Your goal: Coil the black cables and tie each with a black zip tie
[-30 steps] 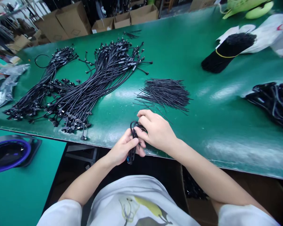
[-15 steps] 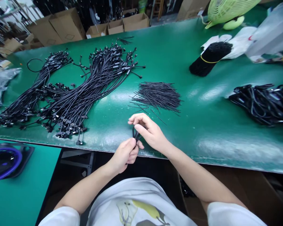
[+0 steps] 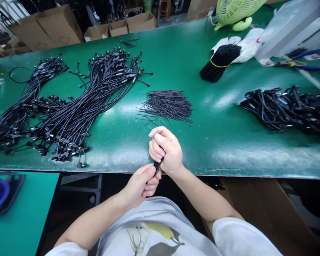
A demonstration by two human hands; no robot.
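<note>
left hand (image 3: 139, 185) pinches and right hand (image 3: 170, 151) clasps a black cable (image 3: 157, 164), probably being bundled (it is mostly hidden); tightening next would call for a steady left pinch.

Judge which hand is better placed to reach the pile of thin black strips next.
Probably the right hand: it is closer to the strips, just below them in view. The left hand sits lower, farther off. Both hold the black cable.

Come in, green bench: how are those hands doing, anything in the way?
Left hand and right hand closed on black cable. Cable mostly hidden. Thin black strips just beyond, not blocking.
</note>
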